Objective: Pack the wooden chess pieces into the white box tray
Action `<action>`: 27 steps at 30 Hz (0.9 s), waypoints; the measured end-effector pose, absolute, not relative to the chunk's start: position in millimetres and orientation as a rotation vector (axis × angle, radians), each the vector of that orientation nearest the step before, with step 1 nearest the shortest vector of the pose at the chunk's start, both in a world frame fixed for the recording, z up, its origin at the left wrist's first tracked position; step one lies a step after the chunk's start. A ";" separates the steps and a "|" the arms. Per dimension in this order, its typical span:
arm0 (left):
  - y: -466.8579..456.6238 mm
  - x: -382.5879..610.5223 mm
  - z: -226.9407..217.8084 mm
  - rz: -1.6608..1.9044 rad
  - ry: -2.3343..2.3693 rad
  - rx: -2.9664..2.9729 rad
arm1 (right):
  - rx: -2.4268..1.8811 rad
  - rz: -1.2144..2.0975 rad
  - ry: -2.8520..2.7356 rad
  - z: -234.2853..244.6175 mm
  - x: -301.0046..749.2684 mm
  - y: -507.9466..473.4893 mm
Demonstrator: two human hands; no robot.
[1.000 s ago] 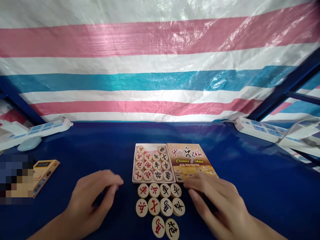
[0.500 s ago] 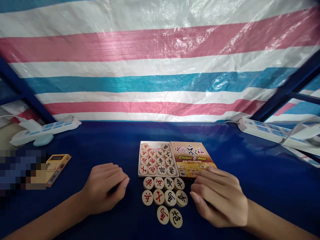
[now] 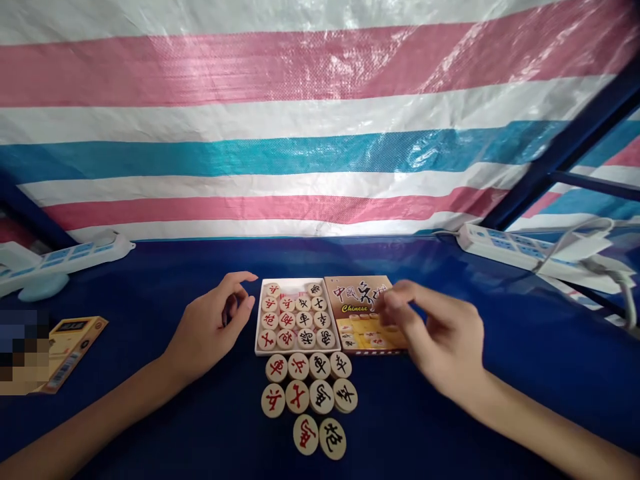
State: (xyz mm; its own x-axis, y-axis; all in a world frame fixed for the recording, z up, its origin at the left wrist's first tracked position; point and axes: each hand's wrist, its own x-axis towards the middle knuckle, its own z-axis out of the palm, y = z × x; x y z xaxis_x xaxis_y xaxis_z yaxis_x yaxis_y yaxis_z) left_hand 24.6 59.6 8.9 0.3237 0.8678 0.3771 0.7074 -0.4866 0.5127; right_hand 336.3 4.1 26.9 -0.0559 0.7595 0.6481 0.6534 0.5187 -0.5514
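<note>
Grip empty, fingers apart on both: my left hand and right hand have lifted off the table, flanking the tray mid-frame, right over the lid; loose pieces unmoved below.

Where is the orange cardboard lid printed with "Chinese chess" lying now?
In the head view, the orange cardboard lid lies on the blue table, directly right of the white tray of round wooden pieces, its right edge hidden behind the right hand.
</note>
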 end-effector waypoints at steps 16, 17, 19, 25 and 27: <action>55.7 20.8 6.6 0.657 1.156 2.537 | -1.554 0.012 -2.076 17.5 348.7 40.6; 55.7 20.5 6.5 0.657 1.151 2.555 | -1.556 0.016 -2.084 17.8 348.9 40.8; 55.4 19.8 6.6 0.649 1.146 2.573 | -1.560 0.010 -2.098 17.9 349.6 41.4; 54.3 21.2 9.3 0.670 1.114 2.594 | -1.551 -0.063 -2.125 17.1 350.1 42.7; 54.0 21.7 9.2 0.689 1.121 2.585 | -1.534 -0.072 -2.133 18.3 350.3 42.9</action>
